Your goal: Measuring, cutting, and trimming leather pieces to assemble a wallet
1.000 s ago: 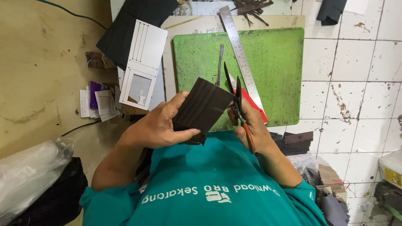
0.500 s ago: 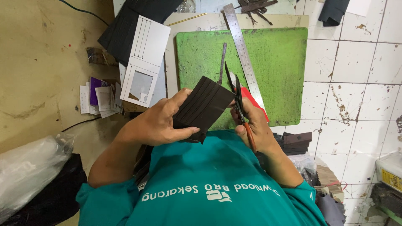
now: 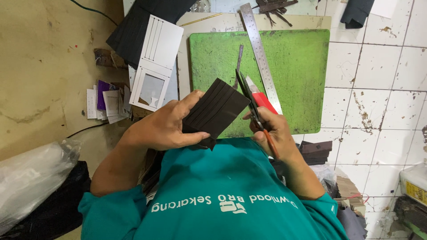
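Centre of the frame, and we see the left hand [image 3: 167, 126] clamped around a dark brown leather piece [image 3: 216, 108], thumb on top, fingers beneath, holding it tilted just above the near edge of the green cutting mat [image 3: 293, 71]. Right beside it, the right hand [image 3: 272, 132] is closed on a pair of scissors [image 3: 249, 95], blades pointing up the frame and sitting against the leather's right edge. A steel ruler [image 3: 260, 53] lies diagonally on the mat. At upper left we spot a white template [image 3: 155, 62] resting over black material, with small cards [image 3: 106, 100] below it.
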